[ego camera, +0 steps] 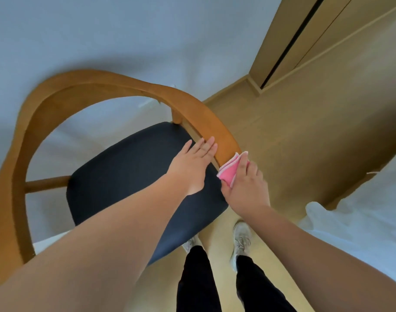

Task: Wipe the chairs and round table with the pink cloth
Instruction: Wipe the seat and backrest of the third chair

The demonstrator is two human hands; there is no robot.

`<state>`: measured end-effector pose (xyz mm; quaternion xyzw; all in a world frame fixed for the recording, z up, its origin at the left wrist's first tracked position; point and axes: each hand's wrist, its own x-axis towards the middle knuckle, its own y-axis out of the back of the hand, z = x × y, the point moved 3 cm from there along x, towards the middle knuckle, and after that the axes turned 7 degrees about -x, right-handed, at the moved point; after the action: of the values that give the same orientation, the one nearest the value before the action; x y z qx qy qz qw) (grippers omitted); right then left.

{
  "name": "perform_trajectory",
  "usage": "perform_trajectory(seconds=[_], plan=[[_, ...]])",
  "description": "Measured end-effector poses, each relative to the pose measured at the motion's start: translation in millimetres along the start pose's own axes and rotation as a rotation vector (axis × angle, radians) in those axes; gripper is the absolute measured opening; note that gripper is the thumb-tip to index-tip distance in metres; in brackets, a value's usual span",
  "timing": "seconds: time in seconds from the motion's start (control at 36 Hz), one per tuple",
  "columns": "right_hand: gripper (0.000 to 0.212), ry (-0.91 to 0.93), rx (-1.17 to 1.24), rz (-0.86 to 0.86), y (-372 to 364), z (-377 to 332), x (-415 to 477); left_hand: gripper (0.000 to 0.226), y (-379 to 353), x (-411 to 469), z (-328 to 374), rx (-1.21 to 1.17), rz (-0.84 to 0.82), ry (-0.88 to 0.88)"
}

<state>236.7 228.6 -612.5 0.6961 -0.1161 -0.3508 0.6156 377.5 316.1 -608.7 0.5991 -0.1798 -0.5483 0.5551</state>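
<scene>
Home bedrm: white bedding (361, 212), wood closet doors (309, 34), wood chair (116, 86) by wall.

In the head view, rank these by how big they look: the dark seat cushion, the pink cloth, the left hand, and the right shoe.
Largest to smallest, as they look:
1. Dark seat cushion
2. Left hand
3. Right shoe, though it lies farther from the camera, so this is unsure
4. Pink cloth, partly hidden under the right hand

No readable text, labels, brands, numbers — nothing legible on any surface.
</scene>
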Motion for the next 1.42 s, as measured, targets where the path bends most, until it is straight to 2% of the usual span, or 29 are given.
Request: perform_trajectory(seconds=[0.22, 0.31, 0.36, 0.44, 0.53, 0.64, 0.75, 0.86, 0.94, 1.08, 1.17, 1.31, 1.42], plan=[[0.1, 0.052, 0.104, -0.076, -12.7, 20.2, -42.8, 0.091, -4.6, -17.0, 30.9, -0.153, 0.072, 0.222], [0.096, -0.006, 0.225, -0.14, -17.8, 26.9, -55.5, 0.089, -15.3, -44.6, 39.7, -0.236, 0.117, 0.296], [0.081, -0.072, 0.323, -0.174, -21.1, 31.8, -62.2, 0.086, -25.5, -67.1, 41.6, -0.262, 0.132, 0.338], [0.024, -0.082, 0.46, -0.15, -19.7, 39.1, -74.6, 0.083, -38.9, -99.4, 40.9, -0.289, 0.127, 0.421], [0.043, -0.046, 0.484, -0.101, -11.0, 43.4, -78.9, 0.08, -45.3, -126.0, 40.9, -0.317, 0.147, 0.499], [0.027, 0.037, 0.411, -0.128, 6.6, 44.1, -79.8, 0.075, -44.7, -152.3, 41.4, -0.353, 0.184, 0.559], [0.012, 0.241, 0.438, -0.13, 38.2, 16.6, -78.3, 0.075, -41.7, -173.6, 37.0, -0.393, 0.222, 0.62], [0.02, 0.304, 0.475, -0.278, 65.9, -31.2, -68.1, 0.073, -41.6, -197.6, 24.5, -0.426, 0.266, 0.679], [0.026, 0.347, 0.404, -0.301, 75.9, -60.4, -58.6, 0.073, -45.9, -216.8, 11.2, -0.451, 0.268, 0.724], [0.033, 0.549, 0.213, -0.169, 86.1, -106.3, -39.2, 0.073, -55.2, -244.7, -12.3, -0.502, 0.313, 0.795], [0.06, 0.659, 0.059, -0.128, 92.4, -133.5, -27.5, 0.073, -59.2, -255.0, -28.6, -0.523, 0.342, 0.822], [0.047, 0.995, -0.256, 0.214, 106.1, -176.7, -5.9, 0.076, -69.5, -253.2, -53.9, -0.541, 0.362, 0.86], [0.05, 1.192, -0.429, 0.34, 108.9, -201.4, 22.5, 0.076, -81.7, -235.9, -67.2, -0.555, 0.335, 0.876]])
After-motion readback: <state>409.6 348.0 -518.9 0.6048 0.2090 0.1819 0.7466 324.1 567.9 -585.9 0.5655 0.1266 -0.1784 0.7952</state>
